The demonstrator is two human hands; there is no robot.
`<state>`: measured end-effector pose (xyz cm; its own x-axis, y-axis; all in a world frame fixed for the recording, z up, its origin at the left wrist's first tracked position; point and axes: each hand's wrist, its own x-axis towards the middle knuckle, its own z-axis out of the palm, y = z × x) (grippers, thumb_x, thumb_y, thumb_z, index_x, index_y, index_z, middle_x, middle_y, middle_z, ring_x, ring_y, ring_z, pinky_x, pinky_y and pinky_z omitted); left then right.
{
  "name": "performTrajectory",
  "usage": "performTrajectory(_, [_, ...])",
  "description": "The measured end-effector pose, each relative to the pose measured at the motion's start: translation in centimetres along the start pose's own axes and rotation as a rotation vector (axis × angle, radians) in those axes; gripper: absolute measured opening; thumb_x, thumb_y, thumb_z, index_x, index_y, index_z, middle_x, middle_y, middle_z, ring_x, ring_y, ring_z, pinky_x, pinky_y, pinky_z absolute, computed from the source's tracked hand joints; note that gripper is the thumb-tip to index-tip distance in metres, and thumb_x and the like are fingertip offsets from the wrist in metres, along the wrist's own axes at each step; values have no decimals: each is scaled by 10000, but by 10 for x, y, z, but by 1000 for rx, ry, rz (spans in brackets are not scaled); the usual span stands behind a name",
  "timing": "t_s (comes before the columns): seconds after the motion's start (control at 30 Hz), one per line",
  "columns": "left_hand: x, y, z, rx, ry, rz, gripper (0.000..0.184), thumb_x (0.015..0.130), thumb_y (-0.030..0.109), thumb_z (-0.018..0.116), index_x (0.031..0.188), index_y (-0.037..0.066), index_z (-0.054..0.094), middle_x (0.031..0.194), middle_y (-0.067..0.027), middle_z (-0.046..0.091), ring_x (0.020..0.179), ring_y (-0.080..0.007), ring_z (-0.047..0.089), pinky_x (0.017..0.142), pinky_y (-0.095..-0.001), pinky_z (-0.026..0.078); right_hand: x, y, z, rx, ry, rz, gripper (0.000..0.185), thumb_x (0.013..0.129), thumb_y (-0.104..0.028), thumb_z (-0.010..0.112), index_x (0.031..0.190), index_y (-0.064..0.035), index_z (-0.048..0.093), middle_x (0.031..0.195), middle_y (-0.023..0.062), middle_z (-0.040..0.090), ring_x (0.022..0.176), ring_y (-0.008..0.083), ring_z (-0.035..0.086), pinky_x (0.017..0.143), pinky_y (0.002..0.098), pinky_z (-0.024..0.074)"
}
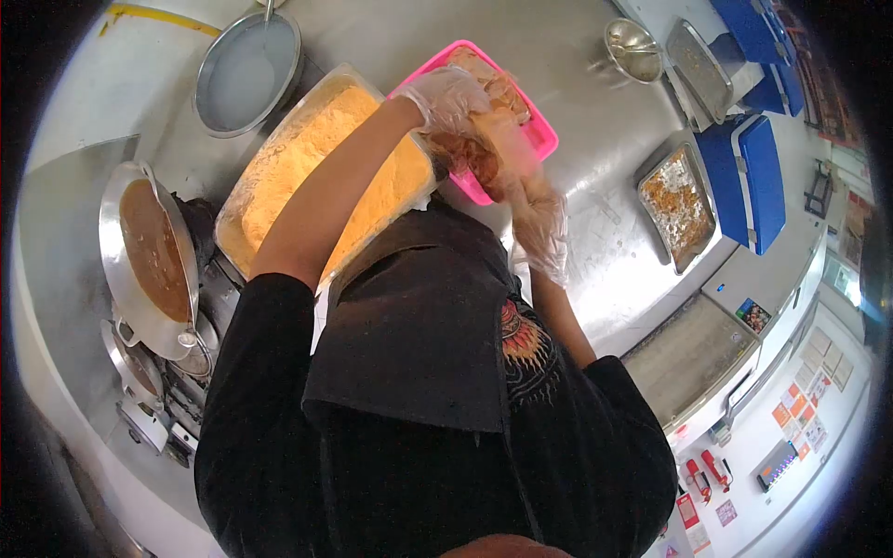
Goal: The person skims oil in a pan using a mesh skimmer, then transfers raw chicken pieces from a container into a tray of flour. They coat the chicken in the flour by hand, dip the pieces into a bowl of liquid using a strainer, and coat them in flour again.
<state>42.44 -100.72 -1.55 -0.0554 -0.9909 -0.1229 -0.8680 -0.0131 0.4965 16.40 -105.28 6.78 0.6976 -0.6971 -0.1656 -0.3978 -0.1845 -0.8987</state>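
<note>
A pink tray holding pieces of raw meat stands on the steel table. My left hand, in a clear plastic glove, is over the tray's near left part, its fingers curled at the meat. My right hand, gloved too, reaches in from the right; its fingers are blurred against the meat, and what they hold cannot be made out. Left of the pink tray is a large clear tub of orange-yellow powder, under my left forearm.
A bowl of whitish liquid stands at the upper left. Pots of brown liquid sit on the stove at left. On the right are a crumb-strewn tray, a metal bowl and blue boxes.
</note>
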Motion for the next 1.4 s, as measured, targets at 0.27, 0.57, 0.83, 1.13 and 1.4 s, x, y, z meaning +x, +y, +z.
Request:
performTrajectory(0.27, [0, 31, -3, -319, 254, 34, 338, 769, 238, 823, 1059, 93, 728, 1042, -63, 724, 996, -221, 670, 899, -336, 525, 10, 17, -28, -122, -13, -206, 172, 940, -179, 696, 956, -17, 752, 870, 157, 679, 776, 259, 650, 724, 334, 509])
performTrajectory(0.57, [10, 72, 29, -1021, 297, -241, 218, 909, 295, 739, 1062, 139, 748, 1011, -67, 705, 841, -187, 662, 841, -294, 524, 37, 19, -23, -64, -67, -438, 249, 1009, -211, 626, 932, -3, 740, 832, 128, 733, 737, 220, 704, 678, 359, 539])
performTrajectory(0.83, [-3, 33, 33, -533, 257, -119, 418, 944, 496, 639, 1030, 100, 741, 887, -183, 689, 826, -323, 655, 780, -405, 508, 26, 22, -14, -305, -140, -299, 356, 1013, -278, 625, 842, 34, 637, 728, 252, 614, 588, 378, 512, 564, 414, 454])
performTrajectory(1.13, [24, 35, 8, -617, 179, -279, 374, 945, 375, 661, 1231, 137, 703, 1231, -119, 684, 1141, -276, 633, 974, -379, 492, 31, -1, -17, -303, 4, -300, 364, 1011, -309, 636, 860, 21, 615, 665, 243, 537, 556, 353, 527, 535, 449, 427])
performTrajectory(1.4, [10, -11, 6, -42, 194, -195, 360, 908, 350, 658, 1212, 159, 684, 1242, -90, 654, 1216, -304, 585, 1031, -436, 491, 53, 64, 75, -523, -84, -393, 173, 954, -191, 656, 978, -20, 669, 996, 199, 662, 928, 390, 623, 858, 466, 471])
